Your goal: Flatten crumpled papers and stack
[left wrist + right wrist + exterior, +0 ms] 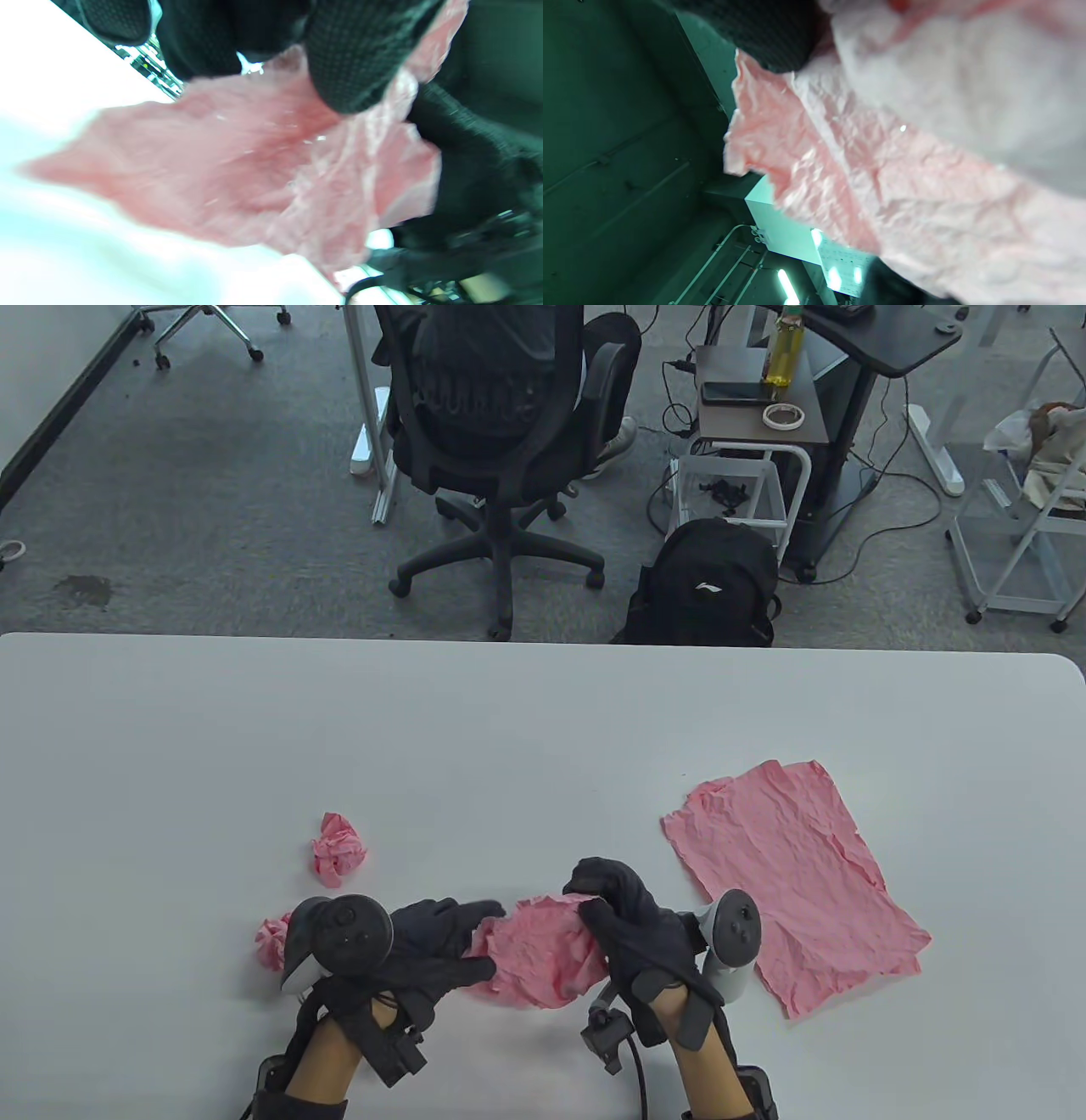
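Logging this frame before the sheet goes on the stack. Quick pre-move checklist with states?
1. Right hand grips the sheet: ok, fingers curled over its right edge.
2. Left hand on the sheet: ok, fingers at its left edge; grip cannot tell.
3. Sheet flat: not ok, still bunched and creased.
4. Stack free to take it: ok, flattened sheets lie bare at right.
5. Stack aligned: not ok, one sheet's top edge shows offset.
6. Balls left: two, still crumpled.
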A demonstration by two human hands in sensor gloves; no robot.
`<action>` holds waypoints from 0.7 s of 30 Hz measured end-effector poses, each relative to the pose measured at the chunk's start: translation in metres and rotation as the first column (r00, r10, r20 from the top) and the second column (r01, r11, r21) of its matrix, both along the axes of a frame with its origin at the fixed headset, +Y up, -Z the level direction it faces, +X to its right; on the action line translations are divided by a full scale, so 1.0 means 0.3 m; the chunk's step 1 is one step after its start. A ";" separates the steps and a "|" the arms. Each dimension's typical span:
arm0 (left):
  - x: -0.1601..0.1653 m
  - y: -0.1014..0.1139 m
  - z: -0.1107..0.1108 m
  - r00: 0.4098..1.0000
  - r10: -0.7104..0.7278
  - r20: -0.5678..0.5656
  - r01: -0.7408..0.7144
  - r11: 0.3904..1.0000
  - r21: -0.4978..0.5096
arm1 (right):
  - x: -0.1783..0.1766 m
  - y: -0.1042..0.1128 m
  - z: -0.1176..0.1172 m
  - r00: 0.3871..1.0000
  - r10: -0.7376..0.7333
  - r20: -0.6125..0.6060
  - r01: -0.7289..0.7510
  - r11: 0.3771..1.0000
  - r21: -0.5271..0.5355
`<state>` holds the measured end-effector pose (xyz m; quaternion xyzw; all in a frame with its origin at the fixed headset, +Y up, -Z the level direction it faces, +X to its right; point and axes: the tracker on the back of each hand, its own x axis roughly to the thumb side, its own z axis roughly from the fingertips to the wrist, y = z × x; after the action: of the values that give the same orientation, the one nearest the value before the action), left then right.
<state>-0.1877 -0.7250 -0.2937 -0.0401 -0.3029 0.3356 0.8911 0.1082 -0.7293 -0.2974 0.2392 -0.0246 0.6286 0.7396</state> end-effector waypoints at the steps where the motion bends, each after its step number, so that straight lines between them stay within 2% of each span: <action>1: -0.001 -0.004 0.002 1.000 0.020 -0.017 -0.020 1.000 0.009 | 0.002 0.002 0.002 1.000 -0.012 -0.003 0.012 1.000 0.002; 3: 0.000 -0.016 0.004 0.991 0.133 -0.023 -0.134 0.990 -0.043 | -0.002 0.005 0.004 1.000 -0.007 0.007 0.007 1.000 0.013; 6: 0.009 -0.028 0.001 0.943 0.332 0.010 -0.327 0.932 -0.157 | -0.021 0.014 0.011 1.000 0.015 -0.009 -0.014 0.998 0.058; 8: 0.001 -0.028 0.001 0.910 0.413 0.032 -0.400 0.895 -0.196 | -0.024 0.029 0.023 0.999 0.017 0.035 -0.019 0.998 0.067; 10: -0.018 -0.024 -0.007 0.885 0.466 -0.008 -0.458 0.866 -0.202 | -0.012 0.043 0.028 0.992 0.071 0.102 -0.077 0.995 0.060; 12: -0.041 -0.011 -0.011 0.902 0.431 -0.025 -0.430 0.891 -0.148 | 0.012 0.047 0.029 0.959 0.220 0.176 -0.231 0.972 0.045; 15: -0.048 0.020 0.007 0.967 0.245 -0.074 -0.240 0.968 0.071 | 0.033 0.045 0.025 0.884 0.391 0.256 -0.406 0.914 0.008; 16: -0.046 0.028 0.009 0.978 0.193 -0.084 -0.184 0.977 0.108 | 0.036 0.043 0.025 0.877 0.398 0.269 -0.415 0.910 0.008; 18: -0.043 0.039 0.010 0.991 0.109 -0.074 -0.097 0.984 0.151 | 0.045 0.037 0.020 0.892 0.339 0.299 -0.359 0.933 0.013; 20: -0.046 0.033 0.009 0.995 0.093 -0.040 -0.087 0.988 0.127 | 0.056 0.024 0.011 0.948 0.203 0.245 -0.214 0.977 0.016; 21: -0.047 0.025 0.002 0.997 0.068 -0.023 -0.066 0.995 0.078 | 0.061 0.017 0.004 0.970 0.127 0.207 -0.130 0.992 -0.002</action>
<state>-0.2019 -0.7176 -0.2932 0.0087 -0.3055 0.3539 0.8839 0.1264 -0.7242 -0.2961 0.1780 -0.0896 0.6965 0.6893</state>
